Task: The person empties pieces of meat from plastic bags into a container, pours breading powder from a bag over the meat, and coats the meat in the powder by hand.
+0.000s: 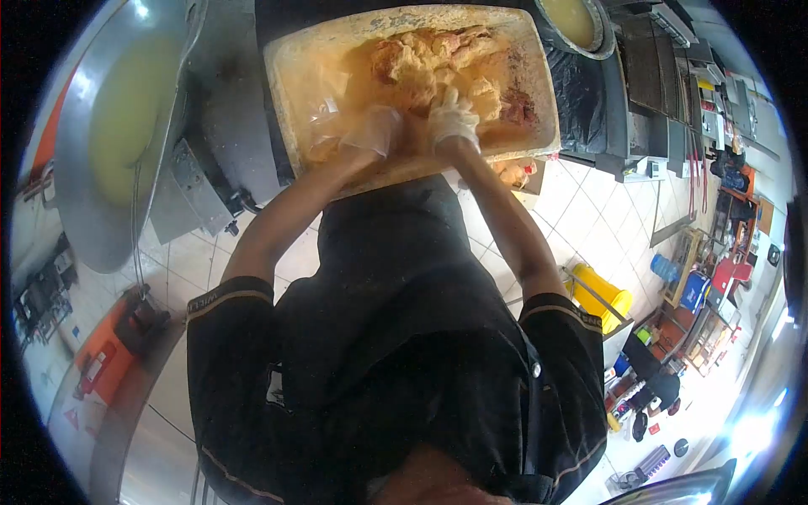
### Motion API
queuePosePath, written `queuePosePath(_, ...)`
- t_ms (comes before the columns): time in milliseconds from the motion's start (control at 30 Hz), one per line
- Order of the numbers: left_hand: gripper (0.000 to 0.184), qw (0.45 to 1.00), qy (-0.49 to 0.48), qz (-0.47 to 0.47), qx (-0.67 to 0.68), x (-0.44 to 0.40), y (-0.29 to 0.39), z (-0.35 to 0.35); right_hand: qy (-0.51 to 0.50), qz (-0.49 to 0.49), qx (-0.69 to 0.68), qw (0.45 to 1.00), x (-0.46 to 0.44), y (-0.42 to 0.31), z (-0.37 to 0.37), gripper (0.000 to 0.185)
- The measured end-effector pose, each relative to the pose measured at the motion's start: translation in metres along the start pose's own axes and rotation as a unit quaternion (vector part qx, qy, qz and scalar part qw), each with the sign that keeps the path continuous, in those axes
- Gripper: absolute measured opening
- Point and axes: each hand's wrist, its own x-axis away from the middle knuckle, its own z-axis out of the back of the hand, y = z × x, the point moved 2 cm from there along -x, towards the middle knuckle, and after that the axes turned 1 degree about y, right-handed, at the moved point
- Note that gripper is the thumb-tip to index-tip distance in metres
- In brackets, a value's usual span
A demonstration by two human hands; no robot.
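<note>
A large shallow tub (282, 63) with a worn, crusted rim holds orange-tan breading powder (337, 67) and a heap of coated meat pieces (421, 63), perhaps chicken. My right hand (453, 118), in a clear glove, lies against the near side of the heap with its fingers stretched out. To its left, my left hand (374, 133), also gloved, reaches down into the powder; its fingers are blurred and hidden. A crumpled clear plastic bag or film (324, 122) appears beside the left hand.
A wide metal pan (172, 109) of yellowish liquid stands at left, and a round pot (602, 38) at upper right. Below the tub's right corner sits a box (534, 181) with orange items. A yellow bin (602, 295) is on the tiled floor; another person (661, 391) is farther off.
</note>
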Motion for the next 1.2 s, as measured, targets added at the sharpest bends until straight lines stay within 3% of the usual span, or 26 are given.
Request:
queuePosePath(67,0.014,0.998,-0.050,0.032,-0.005,-0.007,0.000,-0.006,-0.016,-0.054,0.020,0.998,0.008,-0.021,0.006,0.055)
queuePosePath(133,0.015,0.993,-0.103,0.064,-0.011,-0.010,0.001,-0.010,-0.086,0.085,0.100,0.988,0.005,-0.020,0.031,0.052)
queuePosePath(200,0.015,0.983,-0.154,0.093,-0.019,-0.014,0.000,-0.012,-0.149,0.062,-0.019,0.987,0.014,-0.018,0.080,0.051)
queuePosePath(233,0.016,0.969,-0.203,0.091,0.105,-0.020,0.009,0.004,-0.181,0.050,-0.078,0.979,0.019,-0.016,0.094,0.051)
queuePosePath(300,0.018,0.891,-0.284,0.084,0.344,-0.031,0.022,0.036,-0.216,0.107,-0.025,0.970,0.001,-0.005,0.074,0.049)
queuePosePath(333,0.018,0.910,-0.242,0.084,0.325,-0.027,0.012,0.019,-0.232,0.136,0.002,0.963,-0.007,0.000,0.068,0.048)
queuePosePath(367,0.018,0.927,-0.200,0.082,0.306,-0.017,-0.006,-0.015,-0.209,0.131,-0.057,0.968,-0.005,0.005,0.074,0.044)
queuePosePath(400,0.018,0.934,-0.165,0.068,0.309,-0.017,-0.007,-0.015,-0.149,0.184,-0.061,0.970,-0.001,0.006,0.076,0.044)
queuePosePath(467,0.016,0.937,-0.097,0.025,0.336,-0.027,0.010,0.020,-0.029,0.286,-0.065,0.956,0.007,0.010,0.079,0.044)
queuePosePath(500,0.016,0.930,-0.064,-0.001,0.361,-0.034,0.025,0.048,-0.044,0.285,-0.086,0.954,0.005,0.012,0.080,0.045)
queuePosePath(600,0.017,0.912,-0.027,0.165,0.374,-0.041,0.035,0.077,-0.060,0.294,-0.159,0.941,-0.005,0.021,0.075,0.046)
queuePosePath(667,0.023,0.906,-0.057,0.203,0.366,-0.047,0.027,0.084,-0.035,0.315,-0.219,0.923,-0.023,0.038,0.052,0.045)
queuePosePath(733,0.031,0.899,-0.087,0.237,0.358,-0.053,0.015,0.087,-0.072,0.279,-0.180,0.941,-0.043,0.046,0.056,0.043)
queuePosePath(767,0.040,0.898,-0.134,0.298,0.295,-0.053,0.005,0.085,-0.091,0.258,-0.160,0.948,-0.051,0.051,0.058,0.043)
queuePosePath(867,0.050,0.972,-0.180,0.125,0.083,-0.048,-0.025,0.070,0.001,0.230,-0.240,0.943,-0.081,0.082,0.053,0.045)
queuePosePath(900,0.060,0.930,-0.294,0.194,0.102,-0.069,-0.013,0.099,0.086,0.262,-0.302,0.913,-0.088,0.094,0.045,0.048)
queuePosePath(1000,0.070,0.948,-0.161,0.252,0.104,-0.090,-0.019,0.096,0.073,0.178,-0.172,0.966,-0.072,0.092,0.066,0.058)
queuePosePath(1067,0.066,0.925,-0.133,0.337,0.114,-0.106,-0.015,0.079,-0.083,0.130,-0.024,0.988,-0.076,0.093,0.046,0.058)
queuePosePath(1133,0.062,0.892,-0.103,0.423,0.123,-0.121,-0.010,0.054,-0.197,0.114,0.100,0.969,-0.083,0.082,0.021,0.056)
queuePosePath(1167,0.065,0.882,-0.134,0.438,0.114,-0.124,-0.022,0.027,-0.146,0.068,0.128,0.979,-0.068,0.065,0.034,0.043)
queuePosePath(1200,0.068,0.871,-0.165,0.451,0.105,-0.128,-0.034,0.000,-0.101,0.114,0.146,0.977,-0.066,0.059,0.032,0.041)
